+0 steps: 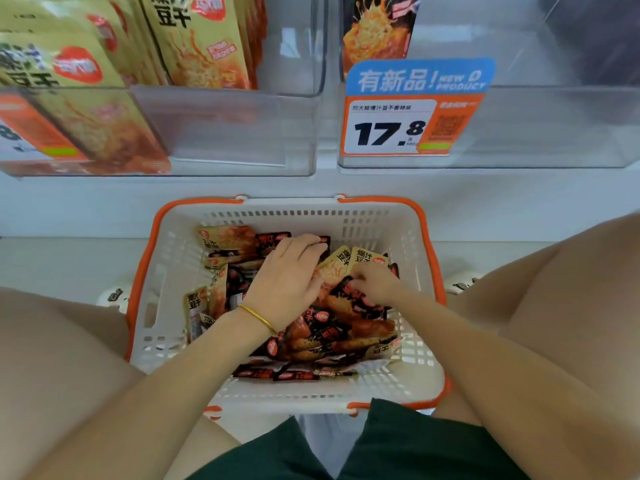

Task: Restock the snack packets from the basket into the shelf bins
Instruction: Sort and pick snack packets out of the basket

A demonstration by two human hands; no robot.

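A white basket [408,237] with an orange rim sits on the floor below the shelf, holding several small yellow and black snack packets [332,327]. Both hands are inside it. My left hand [287,275], with a gold bracelet at the wrist, lies over the pile with fingers spread forward onto a black packet. My right hand [375,285] has its fingers curled around the lower ends of upright yellow packets [349,263]. Above, the left clear shelf bin [242,133] holds several yellow packets [201,43]. The right clear bin [536,126] holds a black packet [377,26].
A price tag [412,116] reading 17.8 hangs on the right bin's front. My bare knees flank the basket on both sides. A white shelf ledge [69,209] runs behind the basket.
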